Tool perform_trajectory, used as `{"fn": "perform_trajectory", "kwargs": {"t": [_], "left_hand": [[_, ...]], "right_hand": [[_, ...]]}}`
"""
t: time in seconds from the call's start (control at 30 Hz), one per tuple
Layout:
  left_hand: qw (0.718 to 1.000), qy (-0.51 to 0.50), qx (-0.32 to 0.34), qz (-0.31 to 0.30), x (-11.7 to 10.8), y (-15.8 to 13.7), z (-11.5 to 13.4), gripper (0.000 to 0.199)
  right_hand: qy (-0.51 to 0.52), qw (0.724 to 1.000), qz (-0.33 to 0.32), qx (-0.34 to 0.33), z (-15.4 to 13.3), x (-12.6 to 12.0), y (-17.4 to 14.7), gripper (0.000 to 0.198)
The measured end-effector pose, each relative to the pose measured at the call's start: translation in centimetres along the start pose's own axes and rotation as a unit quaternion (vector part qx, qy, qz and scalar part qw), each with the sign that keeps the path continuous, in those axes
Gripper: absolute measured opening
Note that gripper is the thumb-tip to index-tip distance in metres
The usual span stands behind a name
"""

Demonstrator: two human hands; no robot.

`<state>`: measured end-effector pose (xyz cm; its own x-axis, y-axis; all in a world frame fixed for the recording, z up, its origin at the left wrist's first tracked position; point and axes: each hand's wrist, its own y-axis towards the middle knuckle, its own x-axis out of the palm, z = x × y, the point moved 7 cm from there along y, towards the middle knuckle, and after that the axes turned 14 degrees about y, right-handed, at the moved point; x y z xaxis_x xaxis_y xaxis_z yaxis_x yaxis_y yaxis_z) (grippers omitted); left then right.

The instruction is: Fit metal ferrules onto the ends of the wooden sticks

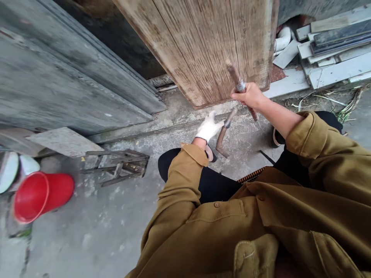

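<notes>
My right hand (251, 95), bare, is closed around a brown wooden stick (233, 72) with wire wound about its middle. The stick's upper end is blurred and stands out in front of the wooden panel. My left hand (209, 127) wears a white glove, its thumb and fingers apart. Just right of the glove is a bent wooden stick (222, 139), with a similar wire winding near its upper part. The thumb tip comes close to this stick; whether they touch I cannot tell.
A large plank panel (203, 46) leans ahead, with grey boards (72, 88) to its left. A small wooden stool (124, 164) and a red bucket (43, 197) are at left. Stacked tiles (339, 50) and a white pipe (282, 39) lie at upper right, above dry stalks (348, 104).
</notes>
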<state>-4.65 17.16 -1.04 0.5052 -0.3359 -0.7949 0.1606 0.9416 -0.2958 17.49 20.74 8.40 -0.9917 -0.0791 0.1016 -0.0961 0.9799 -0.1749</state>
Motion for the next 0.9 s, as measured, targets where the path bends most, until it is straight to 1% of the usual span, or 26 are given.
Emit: {"fn": "perform_trajectory", "kwargs": {"t": [0.03,0.07,0.1,0.17,0.2,0.27,0.37,0.43,0.5,0.57,0.63,0.7,0.77,0.83,0.87,0.9], "left_hand": [[0.999,0.026,0.016,0.012,-0.5,0.1,0.4,0.051],[0.999,0.02,0.046,0.017,-0.9,0.3,1.1,0.048],[0.996,-0.018,0.09,0.02,-1.1,0.4,2.1,0.05],[0.973,-0.128,0.192,-0.004,-0.9,0.3,4.3,0.065],[0.961,-0.178,0.213,-0.011,-0.7,0.2,5.1,0.065],[0.939,-0.266,0.215,-0.023,-0.3,0.1,6.0,0.058],[0.921,-0.345,0.176,-0.05,0.3,-0.2,6.5,0.053],[0.921,-0.359,0.145,-0.045,0.0,-0.4,6.4,0.046],[0.924,-0.362,0.121,-0.013,-0.6,-0.4,5.9,0.038],[0.928,-0.358,0.108,0.009,-1.0,-0.2,5.7,0.033],[0.931,-0.349,0.11,0.008,-1.0,0.0,5.8,0.027],[0.934,-0.336,0.122,-0.008,-0.6,0.0,6.1,0.023],[0.935,-0.324,0.138,-0.049,0.1,-0.4,6.8,0.023],[0.928,-0.319,0.158,-0.109,0.9,-1.2,7.6,0.027],[0.922,-0.319,0.172,-0.138,1.2,-1.7,8.0,0.028],[0.915,-0.318,0.189,-0.161,1.4,-2.1,8.4,0.029]], "right_hand": [[-0.022,1.0,-0.014,0.006,0.6,0.7,-0.1,0.031],[-0.042,0.999,-0.028,0.011,1.2,1.4,-0.3,0.027],[-0.063,0.997,-0.042,0.016,1.7,2.1,-0.4,0.024],[-0.107,0.991,-0.075,0.027,2.6,3.5,-0.8,0.017],[-0.12,0.988,-0.087,0.035,2.9,4.0,-1.0,0.015],[-0.113,0.988,-0.091,0.06,3.0,4.3,-1.3,0.013],[-0.021,0.99,-0.092,0.107,2.2,3.4,-1.4,0.015],[0.036,0.983,-0.121,0.134,1.3,2.7,-1.5,0.023],[0.078,0.972,-0.162,0.15,0.4,2.3,-1.9,0.031],[0.111,0.963,-0.199,0.146,-0.5,2.2,-2.4,0.035],[0.126,0.958,-0.222,0.131,-1.1,2.4,-3.0,0.034],[0.108,0.962,-0.228,0.109,-1.4,2.4,-3.2,0.033],[0.05,0.971,-0.22,0.074,-1.6,2.0,-2.9,0.031],[-0.05,0.979,-0.197,0.025,-1.8,1.0,-2.2,0.025],[-0.115,0.976,-0.183,-0.001,-2.0,0.5,-1.8,0.021],[-0.189,0.967,-0.169,-0.025,-2.1,0.0,-1.4,0.019]]}}
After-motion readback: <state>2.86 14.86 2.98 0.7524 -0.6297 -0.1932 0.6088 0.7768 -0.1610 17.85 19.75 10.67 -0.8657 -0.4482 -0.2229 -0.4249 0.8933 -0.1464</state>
